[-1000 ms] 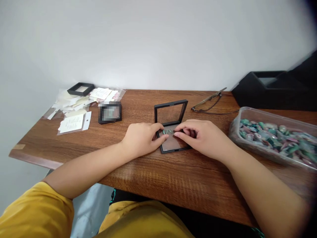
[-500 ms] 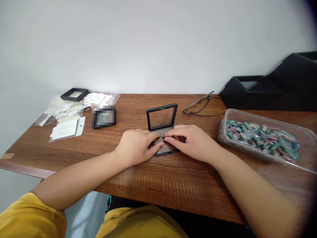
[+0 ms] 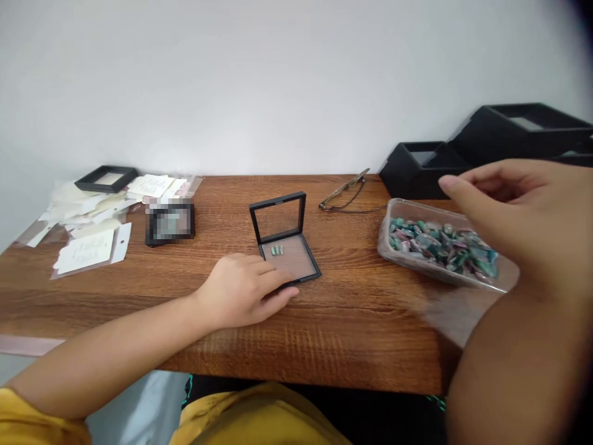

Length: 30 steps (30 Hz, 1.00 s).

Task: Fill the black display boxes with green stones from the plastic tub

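A black display frame (image 3: 319, 272) lies opened on the desk, its windowed lid tilted up at the back. Three small greenish polished stones (image 3: 277, 250) sit in a row on its clear film, towards the back left. My left hand (image 3: 250, 289) rests at the frame's near left corner, fingers stretched over the edge and thumb apart, gripping nothing. Raised at the right, my right hand (image 3: 532, 210) is near a clear plastic tub (image 3: 384, 241) of green and pinkish stones (image 3: 440, 244). Its thumb is stretched out and the other fingers are partly curled; no stone shows in it.
Behind the frame lie folded eyeglasses (image 3: 345, 191). Large black frames (image 3: 421, 167) stand at the back right against the wall. To the left are a small black frame (image 3: 170, 224), another black frame (image 3: 106, 179) and several white cards (image 3: 88, 250) in clear sleeves.
My right hand has left the display frame and swung right and up towards the tub. My left hand has drawn back to the near edge, uncovering the row of stones. The view has shifted right.
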### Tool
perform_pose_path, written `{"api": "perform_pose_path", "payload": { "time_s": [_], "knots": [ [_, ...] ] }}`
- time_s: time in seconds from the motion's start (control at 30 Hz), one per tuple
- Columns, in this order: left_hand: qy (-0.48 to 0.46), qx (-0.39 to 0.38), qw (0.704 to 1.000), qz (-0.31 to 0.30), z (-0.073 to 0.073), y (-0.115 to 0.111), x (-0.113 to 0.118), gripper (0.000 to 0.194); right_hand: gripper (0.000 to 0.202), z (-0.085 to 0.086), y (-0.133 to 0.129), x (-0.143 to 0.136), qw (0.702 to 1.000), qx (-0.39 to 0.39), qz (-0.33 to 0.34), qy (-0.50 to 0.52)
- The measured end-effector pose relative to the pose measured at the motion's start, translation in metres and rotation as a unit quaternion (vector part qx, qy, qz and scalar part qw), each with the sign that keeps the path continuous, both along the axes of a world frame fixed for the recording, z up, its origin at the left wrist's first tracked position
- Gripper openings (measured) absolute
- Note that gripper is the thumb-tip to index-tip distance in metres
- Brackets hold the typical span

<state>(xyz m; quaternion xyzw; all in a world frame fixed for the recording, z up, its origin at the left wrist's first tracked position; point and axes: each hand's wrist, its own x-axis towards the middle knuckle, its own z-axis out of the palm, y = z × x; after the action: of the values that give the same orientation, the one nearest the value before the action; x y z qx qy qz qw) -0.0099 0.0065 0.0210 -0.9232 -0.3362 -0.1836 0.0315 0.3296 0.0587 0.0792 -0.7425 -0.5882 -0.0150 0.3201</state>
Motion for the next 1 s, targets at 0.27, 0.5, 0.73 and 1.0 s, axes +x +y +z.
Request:
{"api": "perform_pose_path", "payload": {
  "time_s": [0.27,0.5,0.73,1.0],
  "knots": [
    [-0.005,-0.017,0.999,-0.037,-0.002,0.001,0.002,0.023,0.029,-0.017,0.023,0.01,0.952,-0.305,0.009,-0.007],
    [-0.004,-0.042,0.998,-0.044,-0.002,0.002,0.001,0.023,0.015,-0.029,0.029,0.011,0.956,-0.291,0.043,0.005],
    [-0.008,-0.056,0.997,-0.049,-0.002,0.002,0.001,0.022,0.024,-0.018,0.014,0.013,0.972,-0.197,0.086,0.097],
    [-0.017,-0.056,0.996,-0.069,-0.003,0.003,0.001,0.023,0.02,-0.011,0.002,-0.015,0.943,0.036,0.205,0.259]
  ]
}}
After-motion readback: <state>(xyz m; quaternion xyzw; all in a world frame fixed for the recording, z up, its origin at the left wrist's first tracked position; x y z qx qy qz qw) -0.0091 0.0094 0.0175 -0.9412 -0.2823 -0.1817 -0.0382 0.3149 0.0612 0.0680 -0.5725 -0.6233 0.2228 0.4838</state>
